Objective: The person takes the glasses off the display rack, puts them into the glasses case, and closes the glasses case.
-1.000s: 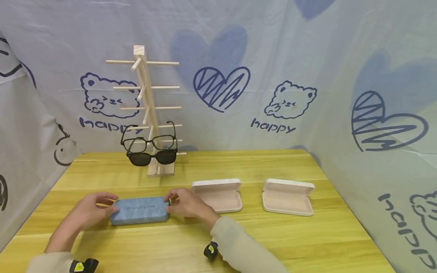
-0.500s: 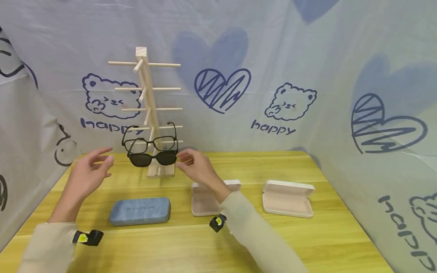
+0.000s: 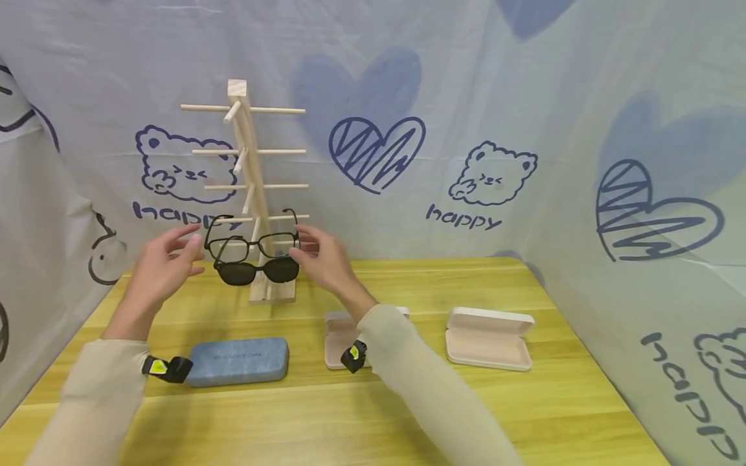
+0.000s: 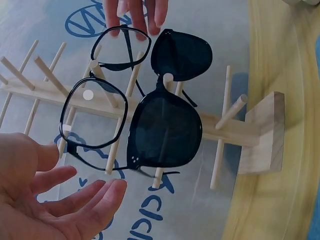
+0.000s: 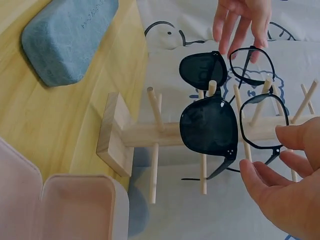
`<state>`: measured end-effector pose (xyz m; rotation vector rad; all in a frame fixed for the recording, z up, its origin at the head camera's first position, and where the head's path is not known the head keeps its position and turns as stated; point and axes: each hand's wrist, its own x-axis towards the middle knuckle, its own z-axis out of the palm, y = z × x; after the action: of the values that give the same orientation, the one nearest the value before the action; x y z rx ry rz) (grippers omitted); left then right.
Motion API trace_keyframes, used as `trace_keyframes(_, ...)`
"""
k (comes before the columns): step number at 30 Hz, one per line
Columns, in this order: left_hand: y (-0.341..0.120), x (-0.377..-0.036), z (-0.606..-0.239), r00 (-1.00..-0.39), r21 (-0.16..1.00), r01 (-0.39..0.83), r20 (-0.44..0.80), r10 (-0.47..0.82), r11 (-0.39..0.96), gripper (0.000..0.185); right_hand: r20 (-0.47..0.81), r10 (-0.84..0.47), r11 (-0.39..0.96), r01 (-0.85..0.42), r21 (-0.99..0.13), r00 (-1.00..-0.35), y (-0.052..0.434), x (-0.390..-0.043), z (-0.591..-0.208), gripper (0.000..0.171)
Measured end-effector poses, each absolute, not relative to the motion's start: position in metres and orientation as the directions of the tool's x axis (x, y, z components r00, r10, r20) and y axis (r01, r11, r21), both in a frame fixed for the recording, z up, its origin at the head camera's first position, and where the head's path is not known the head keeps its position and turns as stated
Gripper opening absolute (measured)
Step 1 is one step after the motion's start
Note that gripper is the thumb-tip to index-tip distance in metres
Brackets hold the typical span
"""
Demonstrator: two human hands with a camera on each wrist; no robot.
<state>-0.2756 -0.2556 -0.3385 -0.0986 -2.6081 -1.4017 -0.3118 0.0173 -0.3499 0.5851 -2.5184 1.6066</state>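
A pale wooden rack (image 3: 252,194) with several pegs stands at the back of the table. Clear black-framed glasses (image 3: 252,244) hang on a low peg, with dark sunglasses (image 3: 256,270) just beneath. My left hand (image 3: 185,254) hovers open at the left end of the clear glasses (image 4: 95,117), and my right hand (image 3: 303,249) hovers open at the right end (image 5: 260,122). Fingers of both hands are spread and grip nothing; whether they touch the frame I cannot tell. The sunglasses (image 4: 165,130) (image 5: 207,125) hang untouched.
A closed blue case (image 3: 239,360) lies near the table's front, under my left forearm. Two open pink cases (image 3: 335,340) (image 3: 488,338) lie to its right. A printed cloth backdrop (image 3: 524,129) encloses the yellow wooden table (image 3: 408,285) on three sides.
Both hands left the blue case on the table, rose towards the rack and closed in on either end of the clear glasses.
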Motion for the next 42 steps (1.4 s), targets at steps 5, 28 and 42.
trace_keyframes(5,-0.251,-0.279,-0.339,-0.981,0.830,0.152,0.191,-0.018,0.536,0.059,0.276,-0.265,0.388,-0.364,-0.847,-0.924,0.013,-0.312,-0.348,0.046)
trace_keyframes(28,-0.245,-0.273,-0.331,-0.966,0.877,0.164,0.237,-0.108,0.452,0.049,0.255,-0.235,0.361,-0.328,-0.873,-0.938,0.011,-0.312,-0.343,0.045)
trace_keyframes(42,-0.241,-0.253,-0.322,-0.954,0.899,0.218,0.279,-0.113,0.380,0.049,0.332,-0.238,0.185,-0.378,-0.907,-0.913,0.027,-0.304,-0.337,0.048)
